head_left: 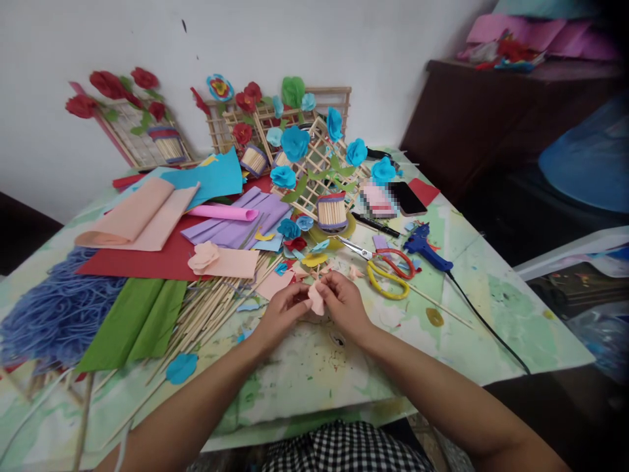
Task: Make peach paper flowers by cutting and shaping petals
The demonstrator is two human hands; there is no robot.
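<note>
A small peach paper petal (317, 298) is pinched between my two hands near the front middle of the table. My left hand (285, 311) is closed on its left side, and my right hand (343, 303) grips its upper right edge with thumb and finger. Peach and yellow paper scraps lie just beyond my fingers. To the right rest scissors (386, 267) with red and yellow handles. A peach paper flower (204, 257) sits on a peach strip (236, 263) to the left.
Blue flowers (295, 144) stand on a stick lattice (319, 164) behind my hands. A blue glue gun (426, 247) with a black cord lies right. Bamboo sticks (211, 308), green paper (130, 324) and blue yarn (59, 308) cover the left.
</note>
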